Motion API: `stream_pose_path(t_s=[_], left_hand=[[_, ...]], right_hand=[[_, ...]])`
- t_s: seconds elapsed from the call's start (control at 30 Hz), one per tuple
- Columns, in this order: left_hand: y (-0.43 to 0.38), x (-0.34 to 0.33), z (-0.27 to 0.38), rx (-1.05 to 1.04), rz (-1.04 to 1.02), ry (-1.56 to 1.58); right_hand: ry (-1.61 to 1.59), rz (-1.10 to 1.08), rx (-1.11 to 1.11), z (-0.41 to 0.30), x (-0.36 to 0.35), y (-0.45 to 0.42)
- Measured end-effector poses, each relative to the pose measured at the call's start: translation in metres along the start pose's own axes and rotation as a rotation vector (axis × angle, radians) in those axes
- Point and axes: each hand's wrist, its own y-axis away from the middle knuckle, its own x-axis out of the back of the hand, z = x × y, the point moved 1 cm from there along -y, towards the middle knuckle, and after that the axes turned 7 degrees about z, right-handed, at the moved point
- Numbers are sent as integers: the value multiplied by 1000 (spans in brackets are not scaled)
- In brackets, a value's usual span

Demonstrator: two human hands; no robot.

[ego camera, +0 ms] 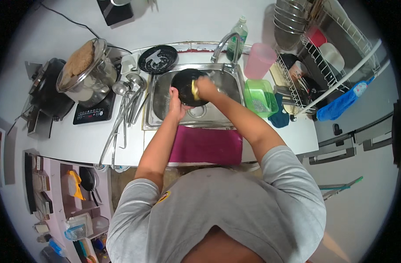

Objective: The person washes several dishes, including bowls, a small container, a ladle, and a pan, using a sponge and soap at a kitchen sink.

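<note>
Over the steel sink [161,105] my left hand [177,107] grips a black plate or shallow pan [182,80] by its left and lower rim, thumb on the inner face. My right hand [205,88], somewhat blurred, presses a yellow sponge [195,90] against the inside of it. The curved tap [227,39] stands behind the sink, with no water seen running from it. Beyond the sink's back left corner lies another black round dish [169,52] with white suds and a light-coloured piece in it.
Steel ladles [128,95] lie left of the sink, beside an induction cooktop [93,113] bearing a glass-lidded pot [92,82]. To the right are a green plastic container [264,85], a pink tumbler [259,60], a dish-soap bottle [241,31] and a dish rack [335,85]. A magenta cloth [207,146] covers the front edge.
</note>
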Motion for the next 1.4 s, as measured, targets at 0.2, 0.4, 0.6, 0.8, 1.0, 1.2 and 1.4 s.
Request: stream_pose_path(t_s=[0.2,0.4,0.6,0.8,1.0,1.2,1.4], left_hand=[[5,0,-11,121,118,-121],[-5,-7,-11,105,61,-3],[-17,12,-29,139,-138,162],[2,-13,-5,178,-15,-108],[-4,-32,-11,126,20,-178],[10,-18,15,76,18,-148],[1,-8,3,-40,-123,-94]], right_hand=[[-231,389,111,-7,3,-2],[-190,200,435,-18,-37,15],[-830,198,-241,-46,-46,7],[-180,366,-134,-5,-15,7],[-196,292,330,0,-42,9],[-372,-329,71,-17,2,15],[-1863,232,-451,-13,33,32]])
